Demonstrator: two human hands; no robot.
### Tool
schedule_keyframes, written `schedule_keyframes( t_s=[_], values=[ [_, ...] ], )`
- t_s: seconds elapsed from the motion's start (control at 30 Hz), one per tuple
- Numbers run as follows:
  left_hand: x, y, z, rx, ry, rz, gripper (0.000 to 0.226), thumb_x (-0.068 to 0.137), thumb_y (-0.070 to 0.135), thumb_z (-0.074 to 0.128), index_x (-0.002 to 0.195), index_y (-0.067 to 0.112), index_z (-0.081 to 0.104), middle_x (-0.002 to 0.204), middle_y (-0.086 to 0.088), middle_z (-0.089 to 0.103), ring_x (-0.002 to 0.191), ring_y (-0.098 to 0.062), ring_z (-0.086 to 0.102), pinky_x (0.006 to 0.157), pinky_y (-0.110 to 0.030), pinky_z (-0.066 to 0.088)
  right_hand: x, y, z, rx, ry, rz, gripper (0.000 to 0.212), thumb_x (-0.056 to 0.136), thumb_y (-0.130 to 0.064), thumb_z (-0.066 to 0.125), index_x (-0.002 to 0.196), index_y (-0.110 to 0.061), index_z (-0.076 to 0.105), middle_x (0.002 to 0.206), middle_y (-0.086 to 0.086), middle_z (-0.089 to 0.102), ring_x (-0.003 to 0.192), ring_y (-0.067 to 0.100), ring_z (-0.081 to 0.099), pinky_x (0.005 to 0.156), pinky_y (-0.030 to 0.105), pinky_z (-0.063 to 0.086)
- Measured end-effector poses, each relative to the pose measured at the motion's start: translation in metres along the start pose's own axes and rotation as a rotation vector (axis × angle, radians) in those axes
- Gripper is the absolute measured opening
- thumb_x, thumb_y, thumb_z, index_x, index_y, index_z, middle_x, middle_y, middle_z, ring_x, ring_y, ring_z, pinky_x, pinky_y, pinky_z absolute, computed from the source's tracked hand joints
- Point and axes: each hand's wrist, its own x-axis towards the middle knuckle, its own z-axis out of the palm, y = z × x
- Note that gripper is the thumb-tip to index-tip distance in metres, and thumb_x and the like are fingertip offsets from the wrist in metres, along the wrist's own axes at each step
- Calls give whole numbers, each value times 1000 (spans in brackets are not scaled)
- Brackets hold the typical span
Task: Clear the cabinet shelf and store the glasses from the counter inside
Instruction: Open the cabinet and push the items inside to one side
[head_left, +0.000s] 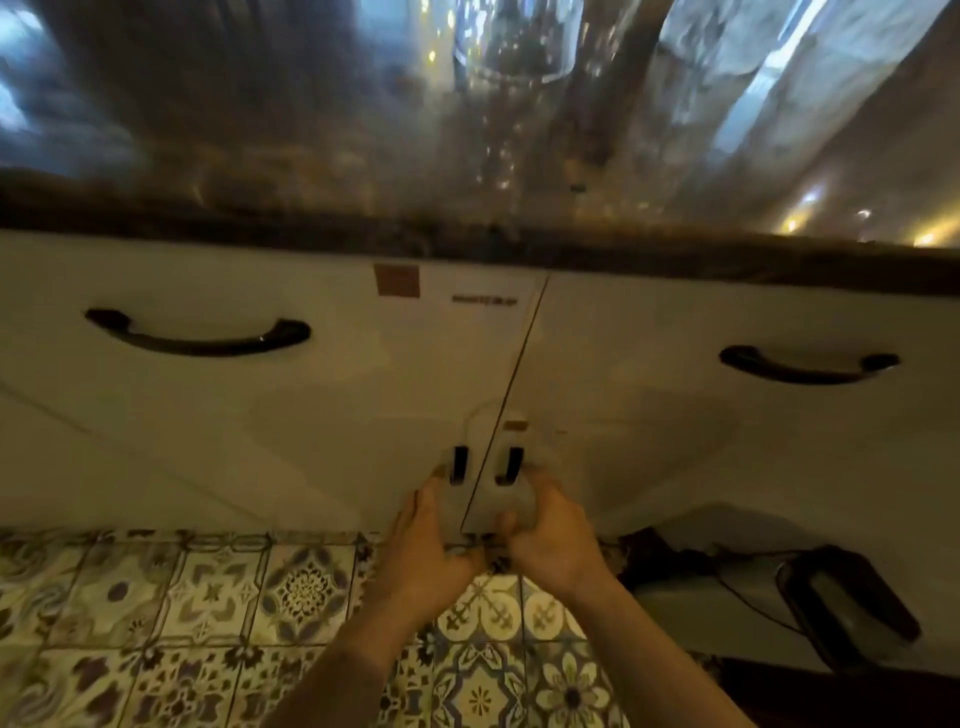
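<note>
Two white lower cabinet doors meet at a seam and look closed. Each carries a small black handle beside the seam. My left hand reaches up to the left door handle, fingers curled at its lower end. My right hand is wrapped around the lower end of the right door handle. The cabinet's inside is hidden. Clear glasses stand blurred on the dark counter above, with another glass to the right.
Two white drawer fronts with long black handles sit under the counter's edge. Patterned floor tiles lie below. A dark flat object with a cable rests on the floor at the right.
</note>
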Motion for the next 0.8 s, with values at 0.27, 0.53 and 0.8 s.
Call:
schedule_keyframes(
  t_s=[0.27, 0.53, 0.8],
  values=[
    [25, -28, 32, -300, 48, 57, 80, 72, 2, 73, 131, 44, 37, 125, 16, 56, 110, -2, 57, 81, -13, 50, 19, 27, 42, 433, 191, 2, 42, 90, -1, 56, 109, -38, 50, 101, -23, 56, 91, -14, 58, 70, 10, 48],
    [-32, -53, 24, -184, 7, 177, 78, 76, 3, 73, 138, 33, 36, 134, 16, 49, 116, 15, 46, 86, 1, 36, -28, 49, 51, 443, 164, 46, 55, 92, -1, 57, 138, -28, 44, 136, -12, 53, 130, 4, 46, 103, 32, 46],
    [-144, -95, 16, -166, 63, 39, 87, 73, 14, 81, 131, 57, 34, 134, 26, 49, 124, -3, 50, 102, -30, 44, -144, 113, 35, 464, 77, 94, 57, 95, 2, 54, 132, -40, 49, 137, -14, 53, 131, 11, 48, 93, 31, 45]
  ],
)
